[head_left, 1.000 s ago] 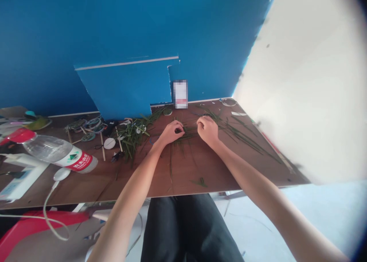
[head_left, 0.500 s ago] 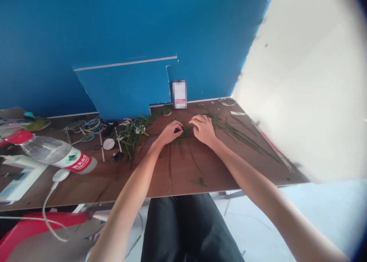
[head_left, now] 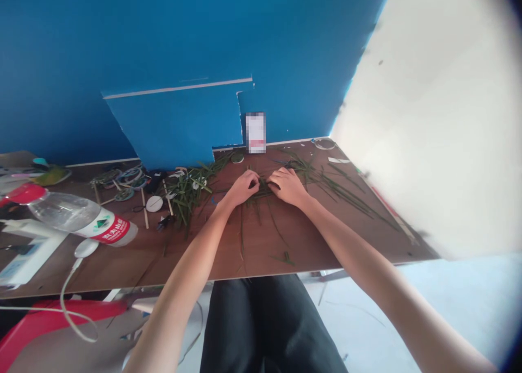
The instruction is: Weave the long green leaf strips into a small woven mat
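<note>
My left hand rests at the middle of the brown table, its thumb and fingers closed in a pinch on long green leaf strips. Close by on the right, my right hand bends over the same strips with its fingers curled down on them. The fingertips partly hide the strips, which lie crossed between the two hands. Single strips trail from there toward the table's front edge. A tangled heap of green strips lies left of my hands, and longer strips spread out to the right.
A water bottle lies tilted at left over a white power strip; a round white charger with a cable is beside it. Spools and sticks lie behind. A blurred upright card-like object leans on the blue wall.
My right hand has come down and left, its raised fingers now curled onto the strips. My left hand has stayed almost in place.
</note>
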The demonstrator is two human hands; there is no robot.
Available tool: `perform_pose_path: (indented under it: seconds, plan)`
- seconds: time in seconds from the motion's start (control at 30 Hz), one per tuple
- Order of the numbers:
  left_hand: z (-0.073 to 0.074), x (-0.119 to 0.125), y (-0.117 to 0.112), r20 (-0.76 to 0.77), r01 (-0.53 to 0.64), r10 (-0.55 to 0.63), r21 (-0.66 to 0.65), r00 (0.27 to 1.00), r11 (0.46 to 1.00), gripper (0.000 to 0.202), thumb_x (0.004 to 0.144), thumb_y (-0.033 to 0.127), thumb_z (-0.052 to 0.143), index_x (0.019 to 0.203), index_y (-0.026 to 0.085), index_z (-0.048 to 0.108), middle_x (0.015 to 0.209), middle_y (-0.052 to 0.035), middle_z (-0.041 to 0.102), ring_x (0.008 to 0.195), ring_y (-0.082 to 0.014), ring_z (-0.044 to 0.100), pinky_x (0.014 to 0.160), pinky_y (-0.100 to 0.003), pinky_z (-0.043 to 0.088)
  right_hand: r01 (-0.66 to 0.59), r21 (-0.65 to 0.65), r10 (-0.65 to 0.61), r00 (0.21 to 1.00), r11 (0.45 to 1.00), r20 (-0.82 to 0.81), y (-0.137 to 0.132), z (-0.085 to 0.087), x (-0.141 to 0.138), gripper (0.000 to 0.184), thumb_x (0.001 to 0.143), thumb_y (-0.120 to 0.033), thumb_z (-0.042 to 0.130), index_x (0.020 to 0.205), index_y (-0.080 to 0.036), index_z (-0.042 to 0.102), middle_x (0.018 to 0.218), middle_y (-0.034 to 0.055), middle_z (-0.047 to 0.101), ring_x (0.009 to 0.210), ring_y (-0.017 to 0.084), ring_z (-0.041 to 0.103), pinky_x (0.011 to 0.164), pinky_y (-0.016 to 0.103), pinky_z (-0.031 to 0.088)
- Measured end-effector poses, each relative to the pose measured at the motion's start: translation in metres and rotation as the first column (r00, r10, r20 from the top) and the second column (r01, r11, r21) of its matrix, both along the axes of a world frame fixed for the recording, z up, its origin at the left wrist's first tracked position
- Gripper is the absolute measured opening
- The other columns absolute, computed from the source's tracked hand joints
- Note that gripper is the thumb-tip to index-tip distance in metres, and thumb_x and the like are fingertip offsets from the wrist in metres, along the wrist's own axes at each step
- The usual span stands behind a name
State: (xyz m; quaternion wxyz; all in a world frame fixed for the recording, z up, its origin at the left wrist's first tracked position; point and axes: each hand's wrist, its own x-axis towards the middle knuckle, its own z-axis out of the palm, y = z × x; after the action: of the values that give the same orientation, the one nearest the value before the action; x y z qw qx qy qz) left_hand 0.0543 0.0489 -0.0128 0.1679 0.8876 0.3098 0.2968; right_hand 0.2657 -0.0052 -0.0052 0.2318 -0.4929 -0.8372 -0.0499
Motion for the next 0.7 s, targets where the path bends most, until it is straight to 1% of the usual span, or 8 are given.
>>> perform_pose_path:
  seconds: [0.13,0.27,0.4,0.53,0.7]
  plan:
    - [-0.0029,0.0015,0.0009,-0.044,0.022,-0.021,0.031,0.999,0.999,0.002,0.086,0.016,0.055,0.087,0.018,0.056,0.099,-0.0057,0.058,0.093,-0.0184,0.057,0.086,-0.032,0.048,-0.013,-0.006,0.013,0.999,1.0,0.033,0.0015,-0.0007,0.0011,0.019,0.096,-0.029,0.051,0.096,-0.021,0.069,0.098,0.0082,0.067,0.103,0.026,0.05,0.084,0.038,0.031]
    - [-0.0012,0.0027,-0.0015,-0.077,0.018,-0.016,0.035,0.997,0.999,0.006,0.088,0.021,0.056,0.094,0.019,0.058,0.101,-0.006,0.057,0.094,-0.0195,0.057,0.089,-0.034,0.048,-0.01,-0.019,0.012,0.998,1.0,0.054,0.0014,0.0009,0.0002,0.021,0.096,-0.03,0.051,0.094,-0.02,0.07,0.097,0.0094,0.066,0.103,0.026,0.049,0.083,0.038,0.032]
    - [0.0028,0.0038,-0.0047,-0.102,0.024,-0.018,0.058,0.995,0.998,0.007,0.089,0.018,0.053,0.091,0.019,0.059,0.1,-0.006,0.057,0.098,-0.0199,0.057,0.091,-0.034,0.046,0.004,-0.014,-0.002,0.997,1.0,0.078,0.0007,0.002,-0.0021,0.024,0.098,-0.027,0.047,0.093,-0.019,0.069,0.097,0.0101,0.065,0.103,0.027,0.049,0.083,0.038,0.032]
    - [0.0044,0.0036,-0.0059,-0.108,0.011,-0.002,0.086,0.994,0.996,0.009,0.089,0.014,0.05,0.087,0.019,0.058,0.096,-0.0055,0.058,0.094,-0.0191,0.056,0.087,-0.032,0.046,0.016,0.01,-0.017,0.996,1.0,0.092,0.0,0.0025,-0.0038,0.026,0.099,-0.025,0.044,0.091,-0.018,0.067,0.096,0.0105,0.064,0.102,0.026,0.049,0.083,0.038,0.032]
    - [0.0032,0.0027,-0.0066,-0.12,0.012,0.005,0.146,0.993,0.989,0.008,0.089,0.011,0.052,0.087,0.018,0.056,0.09,-0.0039,0.058,0.088,-0.0182,0.055,0.081,-0.03,0.045,0.022,0.041,-0.026,0.994,0.999,0.105,-0.001,0.0032,-0.0048,0.023,0.099,-0.024,0.045,0.09,-0.017,0.066,0.095,0.0093,0.064,0.101,0.025,0.049,0.081,0.038,0.031]
